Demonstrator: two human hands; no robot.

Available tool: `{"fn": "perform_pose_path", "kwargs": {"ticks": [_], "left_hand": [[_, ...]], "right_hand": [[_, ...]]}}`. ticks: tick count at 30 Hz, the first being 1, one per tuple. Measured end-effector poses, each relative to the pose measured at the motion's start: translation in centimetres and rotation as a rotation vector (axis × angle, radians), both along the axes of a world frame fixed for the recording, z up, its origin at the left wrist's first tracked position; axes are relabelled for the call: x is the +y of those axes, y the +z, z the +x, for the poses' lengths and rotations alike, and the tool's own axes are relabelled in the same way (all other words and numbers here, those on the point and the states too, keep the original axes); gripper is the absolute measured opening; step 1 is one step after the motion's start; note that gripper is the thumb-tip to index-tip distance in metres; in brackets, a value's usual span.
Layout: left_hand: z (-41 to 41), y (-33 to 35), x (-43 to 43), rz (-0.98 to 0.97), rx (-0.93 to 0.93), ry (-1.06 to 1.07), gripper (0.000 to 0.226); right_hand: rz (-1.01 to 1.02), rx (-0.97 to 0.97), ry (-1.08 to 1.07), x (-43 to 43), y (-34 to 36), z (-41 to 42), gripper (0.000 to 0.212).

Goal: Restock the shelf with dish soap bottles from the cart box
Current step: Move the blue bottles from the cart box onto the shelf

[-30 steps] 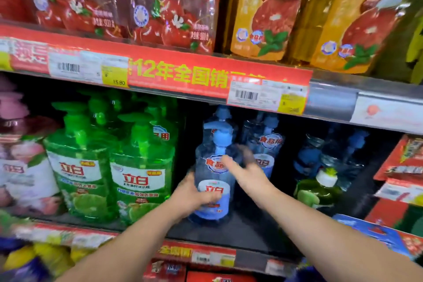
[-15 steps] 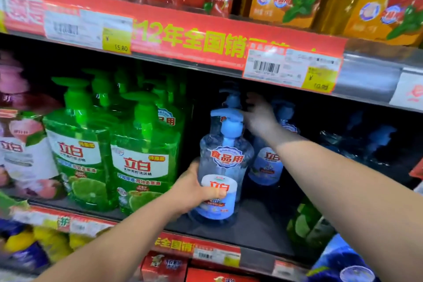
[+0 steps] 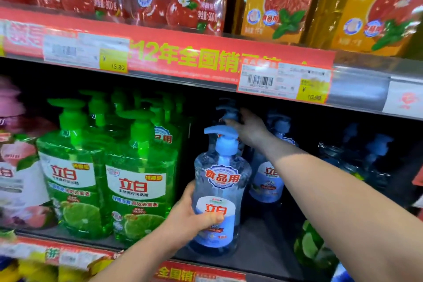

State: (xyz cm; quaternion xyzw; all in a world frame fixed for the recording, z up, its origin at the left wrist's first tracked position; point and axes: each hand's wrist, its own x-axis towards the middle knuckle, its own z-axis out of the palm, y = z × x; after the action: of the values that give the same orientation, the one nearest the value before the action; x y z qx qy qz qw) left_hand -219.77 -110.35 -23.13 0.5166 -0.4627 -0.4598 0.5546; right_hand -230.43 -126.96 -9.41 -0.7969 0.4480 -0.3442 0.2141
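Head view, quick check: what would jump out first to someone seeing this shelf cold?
The clear blue-pump bottle at the front of the middle shelf, gripped low by the left hand. Just behind it the right hand reaches into the dim back row to a rear bottle's pump; whether it grips is unclear. Left of them stand bright green bottles, under a red price strip.
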Motion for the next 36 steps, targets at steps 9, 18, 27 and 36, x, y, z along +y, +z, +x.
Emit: {"fn": "perform_pose_path", "kwargs": {"ticks": [9,18,27,36], "left_hand": [[-0.2,0.3,-0.2,0.051,-0.011,0.008,0.064],[-0.6,0.5,-0.7,0.074,-0.025,0.032,0.065],[-0.5,0.6,-0.8,0.063,-0.043,0.021,0.064],[-0.3,-0.3,-1.3,0.036,-0.036,0.029,0.055]], "right_hand": [[0.043,-0.019,0.111,2.4,0.4,-0.9,0.05],[0.149,-0.081,0.167,3.3,0.7,-2.5,0.047],[-0.102,0.231,-0.485,0.2,2.1,-6.9,0.052],[0.054,0.168,-0.347,-0.4,1.2,-8.0,0.055]]}}
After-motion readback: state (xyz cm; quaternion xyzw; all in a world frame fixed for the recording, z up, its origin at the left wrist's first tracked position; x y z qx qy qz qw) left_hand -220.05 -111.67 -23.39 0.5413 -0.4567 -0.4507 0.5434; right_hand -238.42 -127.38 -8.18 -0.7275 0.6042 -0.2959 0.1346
